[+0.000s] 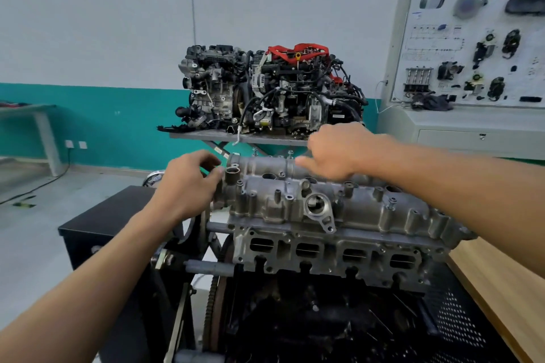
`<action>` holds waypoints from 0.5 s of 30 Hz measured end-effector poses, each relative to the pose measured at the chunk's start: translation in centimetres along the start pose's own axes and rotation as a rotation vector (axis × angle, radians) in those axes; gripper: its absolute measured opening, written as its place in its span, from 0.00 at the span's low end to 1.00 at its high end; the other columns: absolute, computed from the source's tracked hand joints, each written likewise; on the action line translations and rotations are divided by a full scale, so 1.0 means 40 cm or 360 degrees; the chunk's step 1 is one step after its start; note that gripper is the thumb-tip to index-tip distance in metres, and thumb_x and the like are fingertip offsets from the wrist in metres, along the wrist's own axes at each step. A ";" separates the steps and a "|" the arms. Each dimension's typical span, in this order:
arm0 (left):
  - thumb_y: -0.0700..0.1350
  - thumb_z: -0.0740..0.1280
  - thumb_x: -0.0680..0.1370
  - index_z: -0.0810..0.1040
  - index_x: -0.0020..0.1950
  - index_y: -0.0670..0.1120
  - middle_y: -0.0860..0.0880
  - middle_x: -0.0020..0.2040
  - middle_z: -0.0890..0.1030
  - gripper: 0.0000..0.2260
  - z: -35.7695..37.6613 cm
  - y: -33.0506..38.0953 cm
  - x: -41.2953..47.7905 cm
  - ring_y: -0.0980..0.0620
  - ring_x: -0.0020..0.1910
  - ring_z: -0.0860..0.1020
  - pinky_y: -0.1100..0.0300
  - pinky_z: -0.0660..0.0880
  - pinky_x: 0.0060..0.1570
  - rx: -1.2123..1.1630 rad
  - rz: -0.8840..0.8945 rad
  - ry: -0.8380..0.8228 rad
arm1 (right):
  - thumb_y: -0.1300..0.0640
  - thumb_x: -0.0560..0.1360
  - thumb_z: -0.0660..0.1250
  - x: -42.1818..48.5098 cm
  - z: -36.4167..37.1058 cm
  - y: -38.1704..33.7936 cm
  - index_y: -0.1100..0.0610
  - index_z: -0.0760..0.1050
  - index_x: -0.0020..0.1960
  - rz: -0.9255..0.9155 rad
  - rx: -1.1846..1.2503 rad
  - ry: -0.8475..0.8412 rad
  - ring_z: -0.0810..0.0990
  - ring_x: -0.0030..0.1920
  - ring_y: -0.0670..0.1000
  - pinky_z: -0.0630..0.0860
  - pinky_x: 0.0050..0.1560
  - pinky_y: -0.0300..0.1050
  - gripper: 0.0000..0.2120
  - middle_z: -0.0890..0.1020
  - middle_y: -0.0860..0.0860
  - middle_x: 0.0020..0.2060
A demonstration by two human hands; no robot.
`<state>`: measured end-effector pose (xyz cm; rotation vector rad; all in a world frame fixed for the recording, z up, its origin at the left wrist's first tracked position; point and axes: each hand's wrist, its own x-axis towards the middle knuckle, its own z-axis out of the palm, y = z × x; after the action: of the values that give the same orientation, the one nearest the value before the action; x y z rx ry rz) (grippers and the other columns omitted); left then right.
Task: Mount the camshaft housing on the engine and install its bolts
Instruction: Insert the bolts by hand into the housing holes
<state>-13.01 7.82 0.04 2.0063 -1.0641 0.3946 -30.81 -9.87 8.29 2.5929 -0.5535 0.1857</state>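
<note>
The grey camshaft housing (295,194) lies on top of the cylinder head (324,247) of the engine on the stand in front of me. Several bolts stand upright in its holes, one at the near right (392,203) and two along the far edge (290,153). My left hand (188,183) hovers at the housing's left end, fingers curled and apart, thumb and forefinger close to a round port; I see nothing held. My right hand (339,153) reaches over the far side of the housing, fingers bent downward onto it; what its fingertips touch is hidden.
A black box (97,230) stands left of the engine stand. A wooden bench top (501,280) lies at the right. Behind, a lift table (236,136) carries two complete engines. A grey training panel (477,47) with car parts stands at the back right.
</note>
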 end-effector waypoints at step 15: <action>0.49 0.74 0.75 0.86 0.38 0.42 0.43 0.36 0.86 0.12 0.025 -0.080 0.024 0.43 0.40 0.86 0.49 0.83 0.47 -0.0699 -0.0512 -0.0264 | 0.48 0.79 0.65 0.139 -0.016 -0.195 0.59 0.81 0.47 -0.0705 0.0317 -0.0015 0.80 0.38 0.53 0.78 0.39 0.47 0.15 0.83 0.54 0.40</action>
<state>-9.97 7.52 -1.65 1.7856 -0.8180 -0.1674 -22.51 -5.25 6.78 2.8328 0.0492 0.0830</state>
